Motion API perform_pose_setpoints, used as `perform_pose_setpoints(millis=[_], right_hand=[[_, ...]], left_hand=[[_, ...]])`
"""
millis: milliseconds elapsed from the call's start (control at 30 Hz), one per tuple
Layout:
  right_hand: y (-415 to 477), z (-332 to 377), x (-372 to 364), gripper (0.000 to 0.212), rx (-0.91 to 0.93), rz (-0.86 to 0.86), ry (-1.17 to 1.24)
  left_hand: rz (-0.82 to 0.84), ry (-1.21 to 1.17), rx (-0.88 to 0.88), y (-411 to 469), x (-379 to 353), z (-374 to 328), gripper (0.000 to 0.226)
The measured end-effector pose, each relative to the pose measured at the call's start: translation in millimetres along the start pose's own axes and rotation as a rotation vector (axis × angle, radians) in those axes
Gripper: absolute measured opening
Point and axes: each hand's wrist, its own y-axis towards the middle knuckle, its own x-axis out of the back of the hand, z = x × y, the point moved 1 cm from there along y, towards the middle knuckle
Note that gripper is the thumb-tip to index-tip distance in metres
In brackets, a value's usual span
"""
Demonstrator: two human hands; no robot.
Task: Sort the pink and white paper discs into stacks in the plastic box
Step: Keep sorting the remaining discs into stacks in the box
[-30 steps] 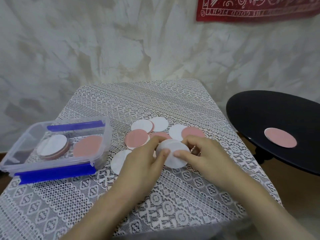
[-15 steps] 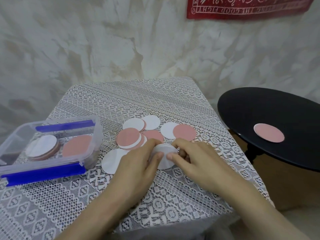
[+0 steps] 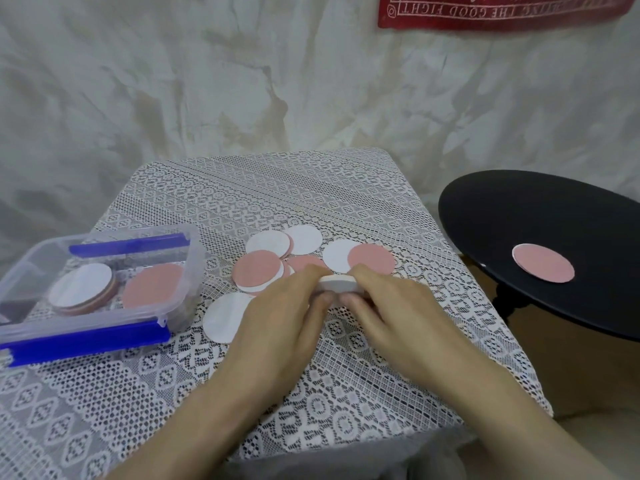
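Both hands meet at the table's middle and grip a small stack of white discs between them: my left hand holds its left side, my right hand its right side. Loose pink discs and white discs lie scattered just behind the hands, and one white disc lies left of my left hand. The clear plastic box with blue clips stands at the left. Inside it sit a white-topped stack and a pink stack.
A black round side table stands to the right, apart from the lace-covered table, with one pink disc on it. A draped cloth wall and a red banner are behind.
The white stack between my hands has tipped from face-up to nearly edge-on, and my fingers have closed in around it. The view has shifted slightly.
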Motion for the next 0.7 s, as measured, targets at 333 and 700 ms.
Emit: perform_pose_setpoints(millis=[333,700], right_hand=[[4,-5,0,0.024,-0.003,-0.004,0.119],[22,28,-1,0.021,0.033,-0.036,0.528]], left_hand=[[0.054,-0.090,0.060,1,5,7,0.011],[-0.050,-0.188,0.152,-15,51,14,0.011]])
